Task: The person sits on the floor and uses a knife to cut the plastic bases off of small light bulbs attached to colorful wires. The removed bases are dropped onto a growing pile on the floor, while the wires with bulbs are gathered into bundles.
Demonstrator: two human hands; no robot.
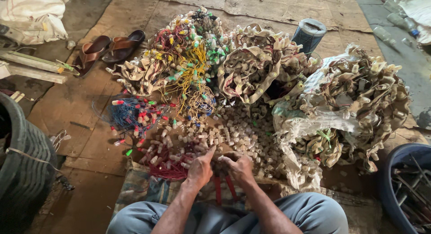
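The person sits on the floor with both hands close together, just past the knees. The left hand [200,169] is curled, with a finger poking out at the small pale plastic caps [233,135] heaped right in front of it. The right hand [241,166] is curled shut too, but I cannot tell what it pinches. Red-handled pliers [224,189] lie just under the hands. It looks like the sorting step, picking one cap from the heap. The next move would need a careful pinch on one tiny cap. Left of the hands lies a red wire bundle [168,166]. Farther off sit the tangled coloured wires [184,63] and brown sandals [110,47].
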